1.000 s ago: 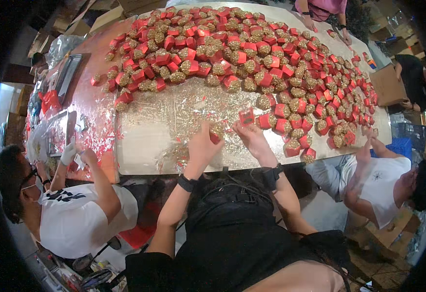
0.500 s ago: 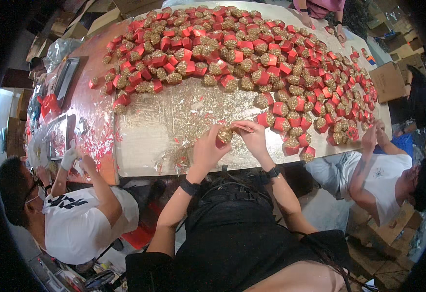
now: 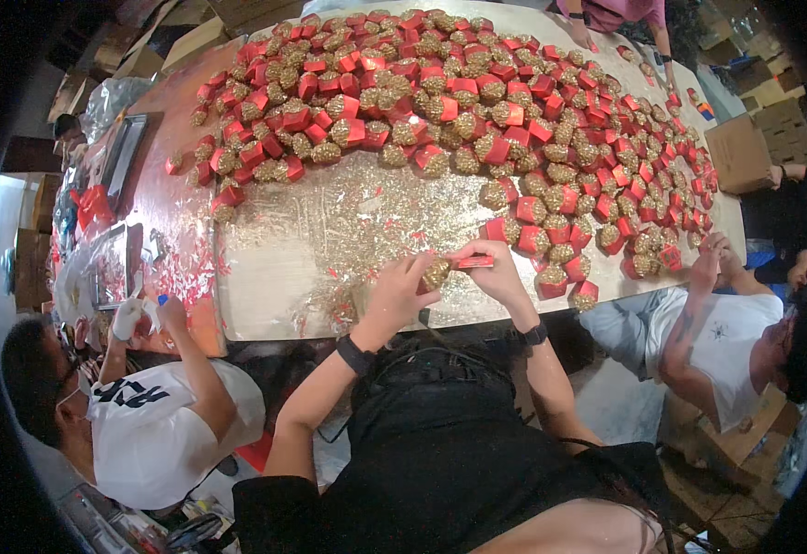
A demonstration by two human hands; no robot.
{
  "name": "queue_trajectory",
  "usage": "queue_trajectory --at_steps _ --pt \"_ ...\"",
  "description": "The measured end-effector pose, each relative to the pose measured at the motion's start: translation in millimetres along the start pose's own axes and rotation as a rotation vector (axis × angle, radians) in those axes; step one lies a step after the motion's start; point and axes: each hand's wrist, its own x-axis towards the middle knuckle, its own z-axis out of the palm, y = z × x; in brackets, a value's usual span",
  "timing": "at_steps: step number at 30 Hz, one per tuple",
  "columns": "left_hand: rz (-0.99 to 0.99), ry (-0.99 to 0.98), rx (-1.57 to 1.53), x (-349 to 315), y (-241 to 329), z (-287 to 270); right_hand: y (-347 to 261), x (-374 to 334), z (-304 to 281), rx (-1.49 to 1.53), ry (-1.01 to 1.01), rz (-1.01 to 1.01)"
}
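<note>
My left hand (image 3: 398,292) is closed round a small ornament with a rough gold-glitter top (image 3: 436,274); its other end is mostly hidden by my fingers. Close beside it, my right hand (image 3: 500,273) pinches a small flat red piece (image 3: 474,262) with pale markings, too small to tell its kind. The red piece reaches toward the gold top, and I cannot tell whether the two touch. Both hands are just above the near edge of the table. Beyond them lies a big heap of red and gold ornaments (image 3: 440,109).
Gold glitter and red scraps are scattered over the pale tabletop (image 3: 265,268). At left a person (image 3: 168,415) in white works with a gloved hand. Another person (image 3: 726,342) sits at right. Across the table, someone's hand (image 3: 673,90) reaches toward the ornaments. Cardboard boxes (image 3: 738,155) stand at right.
My right hand has moved slightly right and down, and the red piece now shows its flat face. More of the gold top is visible. The far person's hand has shifted right.
</note>
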Motion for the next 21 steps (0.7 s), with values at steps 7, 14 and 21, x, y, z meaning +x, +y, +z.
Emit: queue_trajectory --at_steps 7,14,21 --pt "0.142 -0.084 0.1 11.0 -3.3 5.8 3.9 -3.6 -14.4 -0.123 -0.001 -0.021" --pt "-0.041 -0.208 0.008 34.1 6.0 -4.8 -0.4 0.6 -4.7 0.059 0.174 0.067" --pt "-0.106 -0.096 -0.084 48.0 29.3 -41.6 -56.3 -0.7 -9.5 -0.089 0.146 -0.072"
